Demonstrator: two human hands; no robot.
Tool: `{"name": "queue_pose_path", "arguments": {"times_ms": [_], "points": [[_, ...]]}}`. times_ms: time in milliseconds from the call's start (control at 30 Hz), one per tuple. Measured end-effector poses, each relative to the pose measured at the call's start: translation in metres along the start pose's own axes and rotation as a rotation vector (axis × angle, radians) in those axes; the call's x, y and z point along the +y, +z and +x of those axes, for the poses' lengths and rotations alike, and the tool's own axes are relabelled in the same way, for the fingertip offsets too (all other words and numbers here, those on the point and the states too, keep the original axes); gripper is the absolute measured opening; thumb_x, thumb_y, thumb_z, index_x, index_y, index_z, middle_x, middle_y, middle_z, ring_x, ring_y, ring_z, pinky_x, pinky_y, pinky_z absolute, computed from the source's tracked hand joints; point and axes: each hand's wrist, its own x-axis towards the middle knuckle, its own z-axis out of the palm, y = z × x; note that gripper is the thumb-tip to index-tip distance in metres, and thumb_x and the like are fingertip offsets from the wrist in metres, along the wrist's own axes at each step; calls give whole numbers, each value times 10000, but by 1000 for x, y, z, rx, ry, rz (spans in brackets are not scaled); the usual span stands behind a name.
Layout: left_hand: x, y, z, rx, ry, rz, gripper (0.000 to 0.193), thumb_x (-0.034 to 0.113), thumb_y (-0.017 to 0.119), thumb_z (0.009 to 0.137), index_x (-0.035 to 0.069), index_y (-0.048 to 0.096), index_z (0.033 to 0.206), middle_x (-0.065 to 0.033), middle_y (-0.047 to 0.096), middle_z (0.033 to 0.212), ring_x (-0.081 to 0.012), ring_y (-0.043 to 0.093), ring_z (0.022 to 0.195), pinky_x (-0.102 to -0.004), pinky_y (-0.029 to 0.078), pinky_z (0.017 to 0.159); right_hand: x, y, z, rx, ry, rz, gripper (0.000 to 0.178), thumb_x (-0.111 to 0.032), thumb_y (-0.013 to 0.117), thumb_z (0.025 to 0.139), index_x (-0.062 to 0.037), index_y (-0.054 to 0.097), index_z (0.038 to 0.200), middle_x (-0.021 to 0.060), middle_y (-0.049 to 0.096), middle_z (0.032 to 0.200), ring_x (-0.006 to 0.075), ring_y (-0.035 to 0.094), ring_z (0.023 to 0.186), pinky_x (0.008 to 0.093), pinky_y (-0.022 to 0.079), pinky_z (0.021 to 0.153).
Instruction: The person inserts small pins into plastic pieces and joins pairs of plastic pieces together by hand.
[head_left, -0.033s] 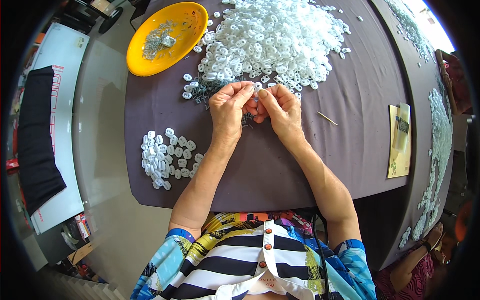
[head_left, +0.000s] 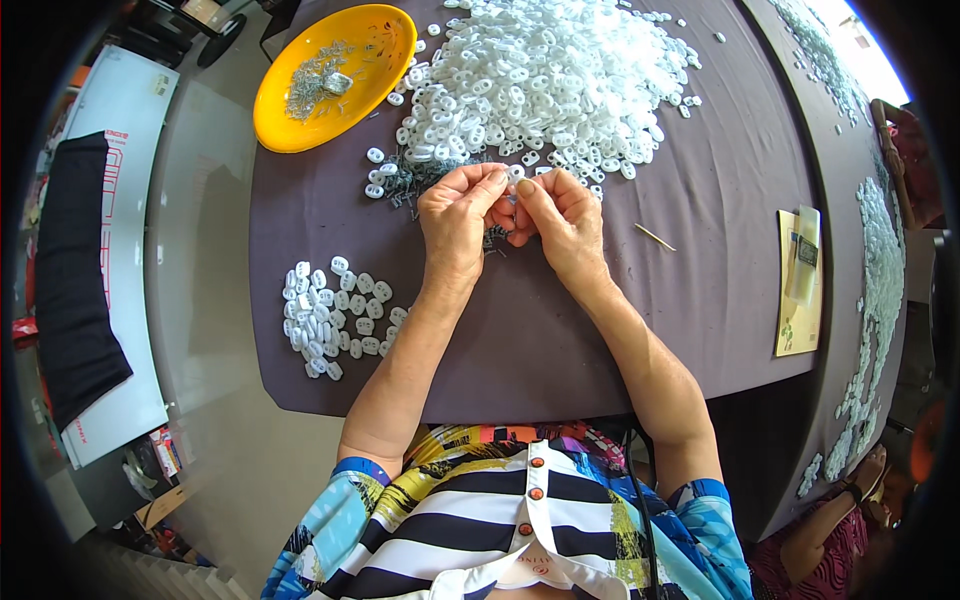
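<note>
My left hand (head_left: 462, 215) and my right hand (head_left: 566, 222) meet over the dark tablecloth, fingertips almost touching. Pinched between both hands' thumbs and fingers is a small white oval plastic piece (head_left: 516, 172) with holes. Fingers hide part of it. Just beyond my hands lies a big heap of white plastic pieces (head_left: 540, 90) of the same sort. A small pile of dark metal pins (head_left: 405, 180) sits beside and partly under my left hand. Nearer me on the left is a loose group of white oval pieces (head_left: 325, 318) with dark marks on their faces.
A yellow oval dish (head_left: 385, 75) holding silvery pins stands at the far left. On the right lie a thin wooden stick (head_left: 655, 237) and a tan card (head_left: 795, 335) with a clear plastic item on it. More white pieces (head_left: 870, 290) cover a neighbouring table; a person's foot (head_left: 868, 470) shows below.
</note>
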Motion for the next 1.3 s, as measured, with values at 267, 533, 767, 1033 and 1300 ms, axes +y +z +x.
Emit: {"name": "queue_pose_path", "arguments": {"times_ms": [267,533,767,1033,1300], "points": [[6,0,-1,-53,3,44,107,39,588,791,-26,577,875,-57,600,709,-82,538,542,-196,442,485,3,-3,2,-38,-33,-17,141,-125,526,865,-6,509,791,33,547,632,82,533,536,199,455,493],[6,-5,3,-84,2,10,72,32,612,759,-19,596,807,-43,586,655,-59,512,484,-182,433,433,5,-9,4,-135,-87,-34,53,-51,537,847,-9,505,846,32,561,712,79,555,612,198,474,552],[11,-6,2,-135,-46,-23,108,4,621,733,-12,569,826,-44,576,649,-64,505,471,-187,427,424,-5,-13,5,-160,-253,-312,221,-23,574,806,-23,533,1022,-4,532,709,71,539,654,198,455,597],[12,-7,2,-181,-29,4,159,4,624,728,0,525,852,-49,576,684,-64,506,465,-180,426,417,-7,-19,7,-283,-277,-378,238,-30,584,795,-25,556,1031,5,532,749,66,539,661,208,467,629],[19,-10,0,-218,-318,3,88,96,606,787,22,562,803,6,514,589,-33,430,434,-180,353,370,1,-20,9,-245,-274,-340,232,-35,582,801,-11,551,1030,11,543,758,72,547,698,213,473,636]]}}
